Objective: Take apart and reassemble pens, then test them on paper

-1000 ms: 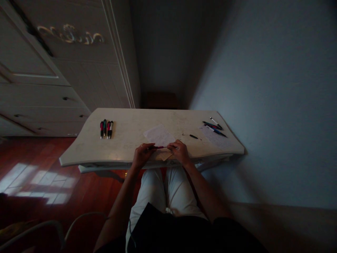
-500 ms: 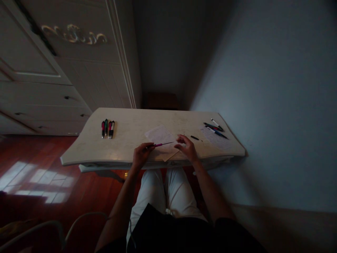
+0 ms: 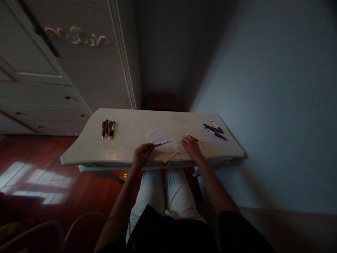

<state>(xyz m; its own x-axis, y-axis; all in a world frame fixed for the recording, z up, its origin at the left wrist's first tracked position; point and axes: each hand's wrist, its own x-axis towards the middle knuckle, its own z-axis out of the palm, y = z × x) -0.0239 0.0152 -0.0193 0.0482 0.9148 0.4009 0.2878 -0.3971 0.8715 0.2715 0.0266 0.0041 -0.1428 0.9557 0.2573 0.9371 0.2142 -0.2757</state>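
My left hand (image 3: 142, 154) is closed around a disassembled pen (image 3: 158, 144), a purple barrel with a thin dark refill sticking out toward the right. Below the refill, creased white sheets of paper (image 3: 162, 135) lie at the middle of the desk. My right hand (image 3: 191, 147) rests low over the desk just right of the paper, fingers curled together and pointing down. Whatever is between its fingertips is too small to make out. Partly behind that hand lies a short black pen piece (image 3: 196, 140), with a tiny part (image 3: 201, 142) beside it.
Several assembled pens (image 3: 108, 130) stand in a row at the desk's left. On the right, more pens (image 3: 214, 130) lie loosely near another written sheet (image 3: 216, 138). The white desk (image 3: 131, 123) meets a wall (image 3: 276, 105) on the right; a cabinet (image 3: 100, 80) stands behind left.
My right hand has moved away from the refill tip to the right, down to the desk by the black piece, its fingers closing. My left hand holds the pen almost still.
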